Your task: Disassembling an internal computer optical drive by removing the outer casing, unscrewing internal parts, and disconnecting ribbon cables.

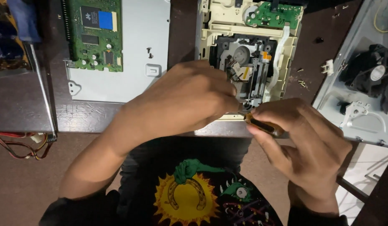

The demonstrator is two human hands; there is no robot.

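Overhead light, bright on the metal plate [135, 50]. Corners fall dim; the hands shadow the surface [89, 117]. Focus sharp throughout.

The drive mechanism [248, 62] sits on the table [22, 100], at its near edge. Left of the drive lies a metal plate [144, 50], with a circuit board [95, 35] on it. Right of the drive sits a chassis [353, 83] holding a fan [369, 71]. Both hands [185, 100] [302, 142] meet just before the drive, a screwdriver [263, 125] between them.
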